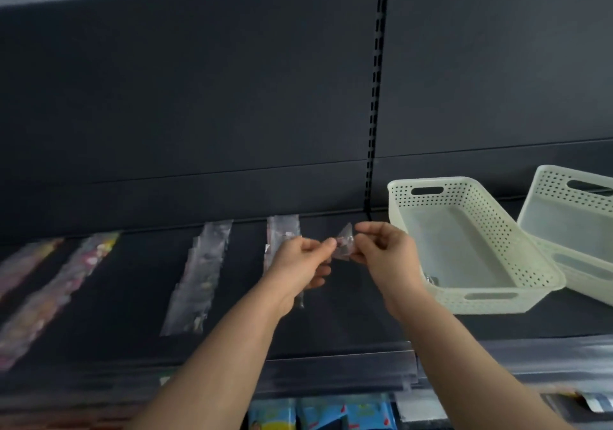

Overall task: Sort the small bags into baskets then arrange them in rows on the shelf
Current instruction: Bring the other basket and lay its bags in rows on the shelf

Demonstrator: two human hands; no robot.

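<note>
We pinch 1 bag (343, 242) between left hand (305, 257) and right hand (381, 247), above the shelf (132, 297). Bare shelf runs beneath to its front edge at 6 o'clock. 4 rows (199, 273) lie at 9 o'clock. A basket (464, 303) sits just beside at 3 o'clock, touching a second basket (544, 190).

Both arms outstretched, left hand (300, 257) and right hand (381, 250) each pinching the small bag (343, 241)
</note>
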